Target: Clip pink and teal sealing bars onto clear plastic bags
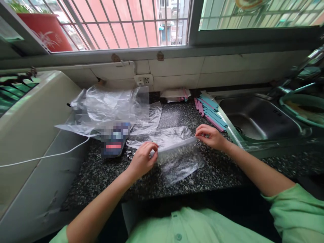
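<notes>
A clear plastic bag (181, 165) is stretched between my two hands over the front of the counter. My left hand (144, 156) pinches one top corner, and my right hand (211, 136) pinches the other. The whitish band along its top edge runs straight from hand to hand, while the lower part hangs toward the counter. Just behind it, another clear plastic sheet (172, 134) lies crumpled on the speckled surface. Left of my left hand rests a phone (116, 140) with its screen partly blurred out. Blue and pink flat strips (211, 111) are spread beyond my right hand.
A heap of clear plastic bags (111, 106) covers the back left of the dark speckled countertop (101, 177). Filled packets (175, 94) lie by the tiled wall. At right is a steel sink (263, 118) with a green basin (303, 108). A white cable (50, 161) crosses the left side.
</notes>
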A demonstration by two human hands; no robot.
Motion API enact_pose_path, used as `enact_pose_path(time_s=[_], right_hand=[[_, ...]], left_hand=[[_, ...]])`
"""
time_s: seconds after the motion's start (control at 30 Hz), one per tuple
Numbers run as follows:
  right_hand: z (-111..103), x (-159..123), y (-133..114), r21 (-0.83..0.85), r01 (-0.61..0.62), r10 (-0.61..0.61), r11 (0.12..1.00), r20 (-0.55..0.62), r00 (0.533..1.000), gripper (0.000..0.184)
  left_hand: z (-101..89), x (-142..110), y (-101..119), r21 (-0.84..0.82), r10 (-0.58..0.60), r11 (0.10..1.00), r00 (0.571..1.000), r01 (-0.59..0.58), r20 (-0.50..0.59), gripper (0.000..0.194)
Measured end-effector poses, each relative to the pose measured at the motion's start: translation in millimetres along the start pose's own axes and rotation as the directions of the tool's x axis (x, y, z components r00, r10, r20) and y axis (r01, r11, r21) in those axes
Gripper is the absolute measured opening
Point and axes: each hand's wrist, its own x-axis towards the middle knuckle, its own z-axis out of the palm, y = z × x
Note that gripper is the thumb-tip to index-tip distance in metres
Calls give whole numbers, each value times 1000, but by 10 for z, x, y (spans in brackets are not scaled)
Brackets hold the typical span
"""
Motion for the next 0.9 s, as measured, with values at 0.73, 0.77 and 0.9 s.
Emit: enact_pose_path(time_s=[0.73,0.77,0.9], right_hand=[[-110,-16,-324,-151,106,-134,983,-192,972,7],[-62,-105,-299,-165,119,-147,979,-163,976,8],[88,-376,-207,-240,174,-185,955,-27,982,10]], left_hand=[[-265,134,-10,154,255,962,944,-226,-210,20],[-196,67,-24,157,282,953,947,-258,-157,22],[20,-118,-54,173,297,934,948,-313,112,25]])
